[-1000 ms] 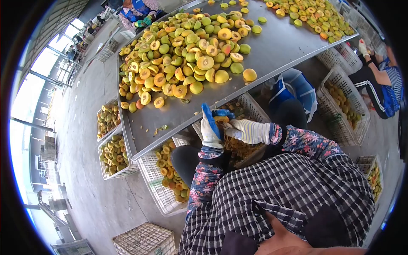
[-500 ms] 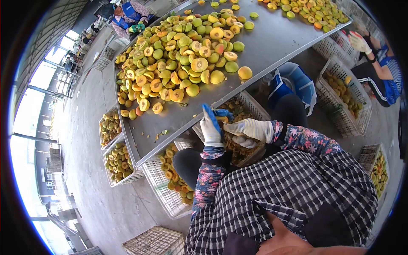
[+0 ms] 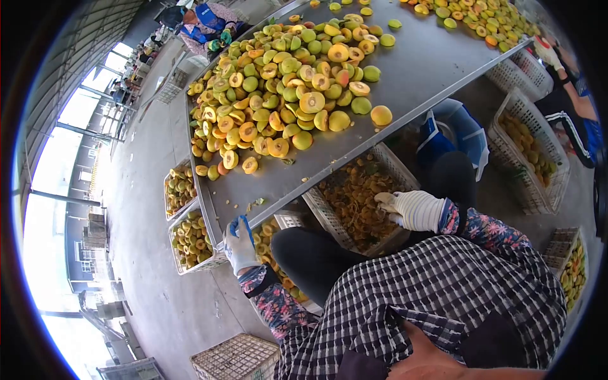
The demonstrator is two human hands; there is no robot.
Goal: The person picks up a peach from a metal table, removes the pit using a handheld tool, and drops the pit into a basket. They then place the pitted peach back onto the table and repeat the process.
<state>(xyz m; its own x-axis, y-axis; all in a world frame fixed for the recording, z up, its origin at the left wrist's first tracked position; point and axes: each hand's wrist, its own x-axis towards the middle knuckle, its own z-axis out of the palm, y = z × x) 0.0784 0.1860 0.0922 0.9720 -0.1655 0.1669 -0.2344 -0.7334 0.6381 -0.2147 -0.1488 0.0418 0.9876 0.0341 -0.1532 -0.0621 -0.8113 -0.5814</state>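
My left hand, in a white glove with blue coating, is beside the metal table's near corner, above a white crate of halved yellow fruit that look like peaches. Its thumb and fingers are apart, and no fruit shows in them. Over a crate of brown, wet-looking scraps between my knees is my right hand, in a white knit glove. Its fingers are curled in; whatever they hold is hidden. A large heap of whole and halved peaches lies on the metal table.
Crates of fruit halves stand left of the table, another crate to the right. A blue bucket is under the table edge. An upturned crate is on the floor. Co-workers sit at the far left and right.
My hands were together over the scrap crate with a piece of fruit between them. The left has swung left to the table corner; the right has moved slightly right. The view has shifted slightly.
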